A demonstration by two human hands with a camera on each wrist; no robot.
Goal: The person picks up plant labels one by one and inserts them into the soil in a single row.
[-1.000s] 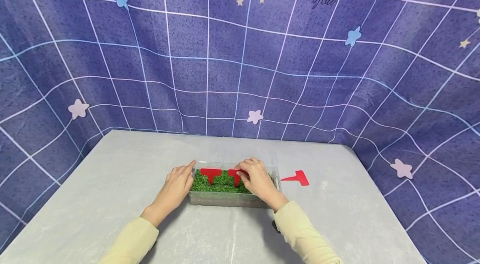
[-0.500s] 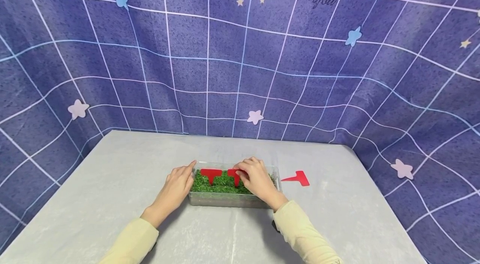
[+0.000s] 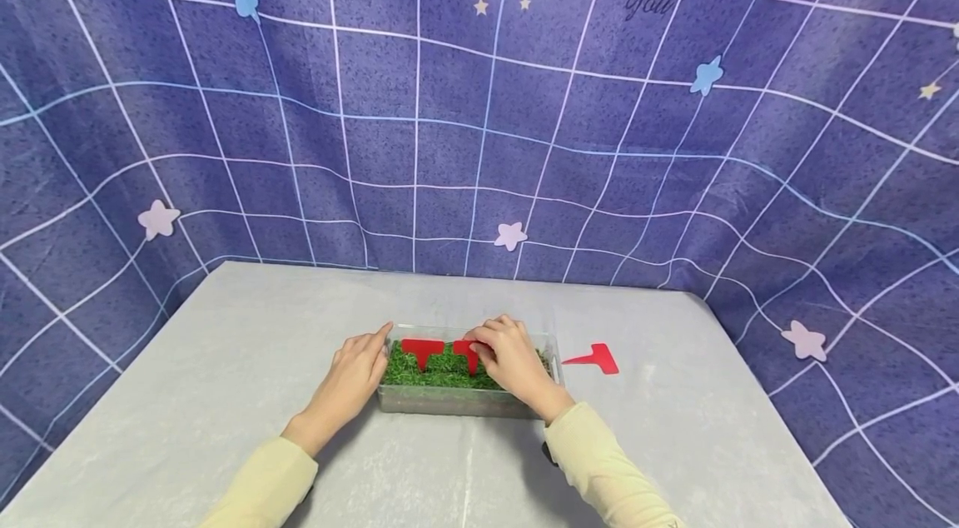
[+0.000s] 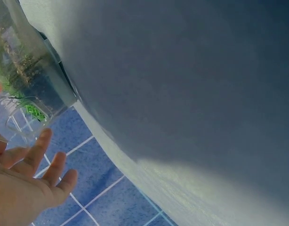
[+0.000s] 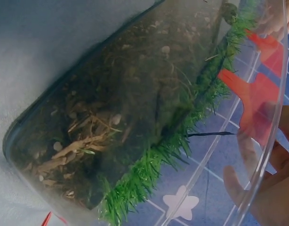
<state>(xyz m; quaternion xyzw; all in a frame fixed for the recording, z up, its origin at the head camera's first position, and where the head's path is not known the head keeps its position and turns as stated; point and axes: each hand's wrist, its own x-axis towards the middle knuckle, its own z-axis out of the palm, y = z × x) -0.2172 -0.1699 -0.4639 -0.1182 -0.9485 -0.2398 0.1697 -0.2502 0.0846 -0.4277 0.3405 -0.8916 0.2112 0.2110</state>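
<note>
A clear plastic container (image 3: 457,405) of brown soil topped with green grass (image 3: 445,379) sits on the table. One red T-shaped plant label (image 3: 423,346) stands upright in the grass on the left. My right hand (image 3: 515,357) reaches over the front wall and pinches the top of a second red plant label (image 3: 464,347), whose stem points down into the grass. The right wrist view shows that label (image 5: 260,106) through the clear wall. My left hand (image 3: 354,366) rests at the container's left end, fingers extended; in the left wrist view its fingertips (image 4: 44,135) are at the end wall.
A third red plant label (image 3: 599,358) lies flat on the grey table (image 3: 689,428), right of the container. Behind the table hangs a purple-blue curtain (image 3: 419,136) with grid lines and stars. A small black object (image 3: 549,452) shows beside the right sleeve.
The top of the label in my right hand has shifted very slightly left. My left hand, the container and the other labels keep their places.
</note>
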